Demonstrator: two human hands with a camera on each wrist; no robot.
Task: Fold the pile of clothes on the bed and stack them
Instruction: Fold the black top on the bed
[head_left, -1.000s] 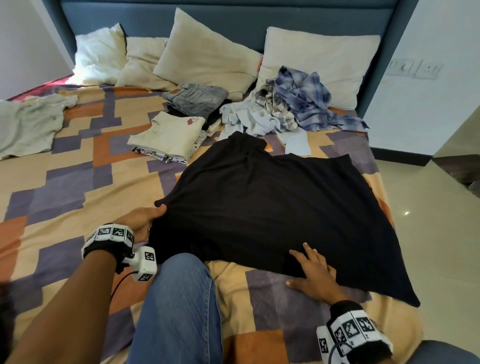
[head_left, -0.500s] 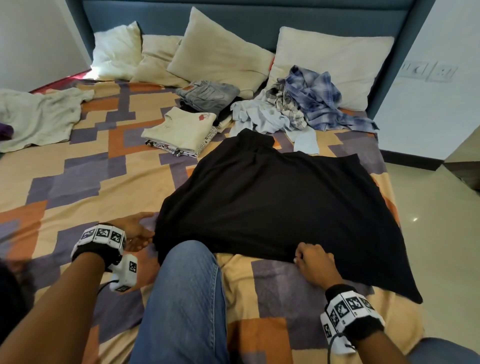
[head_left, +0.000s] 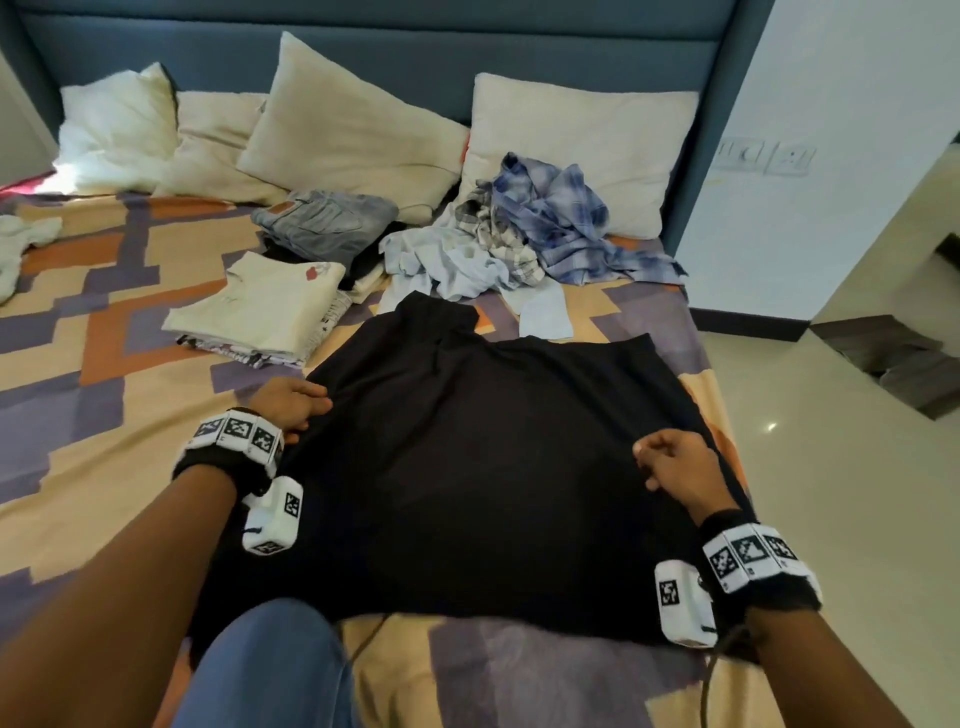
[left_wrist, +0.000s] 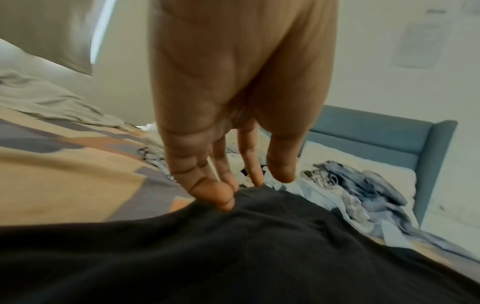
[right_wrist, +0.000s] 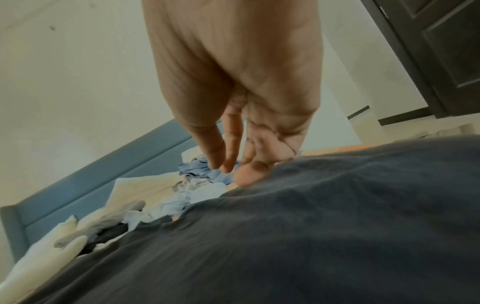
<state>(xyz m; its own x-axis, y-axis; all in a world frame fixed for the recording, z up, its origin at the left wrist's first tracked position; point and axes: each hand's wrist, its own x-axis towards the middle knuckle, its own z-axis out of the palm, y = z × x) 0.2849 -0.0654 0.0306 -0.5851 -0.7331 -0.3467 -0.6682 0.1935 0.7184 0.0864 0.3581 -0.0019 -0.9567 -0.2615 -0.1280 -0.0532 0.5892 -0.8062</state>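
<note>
Black garment (head_left: 483, 467): spread flat between both grips, left hand (head_left: 288, 408) and right hand (head_left: 675, 465) each pinching an opposite side edge, equally near

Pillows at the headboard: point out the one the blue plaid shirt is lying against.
The rightmost pillow, the cream one standing alone at the right of the headboard. The crumpled blue plaid shirt rests against its lower edge; the other three pillows cluster to the left, clear of it.

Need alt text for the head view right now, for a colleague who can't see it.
Both hands grip a black garment spread on a patterned bed: left hand at its left edge, right hand near its right. Beyond lie folded clothes and an unfolded pile.
</note>
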